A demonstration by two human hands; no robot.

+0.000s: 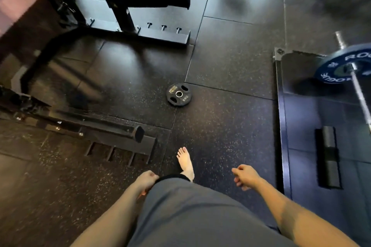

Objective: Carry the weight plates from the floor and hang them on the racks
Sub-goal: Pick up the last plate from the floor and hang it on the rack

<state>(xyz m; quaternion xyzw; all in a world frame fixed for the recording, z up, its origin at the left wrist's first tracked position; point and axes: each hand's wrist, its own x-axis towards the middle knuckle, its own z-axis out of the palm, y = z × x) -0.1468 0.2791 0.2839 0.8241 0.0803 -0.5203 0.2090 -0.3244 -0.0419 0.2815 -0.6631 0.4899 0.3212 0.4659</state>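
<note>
I am walking toward a small black weight plate (178, 94) that lies flat on the rubber floor (220, 126), straight ahead of my bare foot (185, 161) and well apart from it. It has a metal centre ring and grip slots cut through it, and it sits right at a seam between floor tiles.

Both my hands are empty. My left hand (147, 179) hangs by my thigh with the fingers loosely curled, half hidden behind my grey shorts (190, 216). My right hand (245, 175) swings out to the side, fingers relaxed and slightly bent, holding nothing.

To do this well, I judge I should step close until the plate is just in front of my toes, then bend at the knees rather than the back. Since the plate lies flush on the floor, hooking my fingers into one of the grip slots looks like the easiest way to tip it up; the rim alone offers little to catch. I should keep my bare toes clear of the edge as it lifts.

The black rack frame (124, 12) stands beyond to the left, with short pegs (163, 27) on its base. A blue plate on a barbell (345, 66) sits off to the right.
</note>
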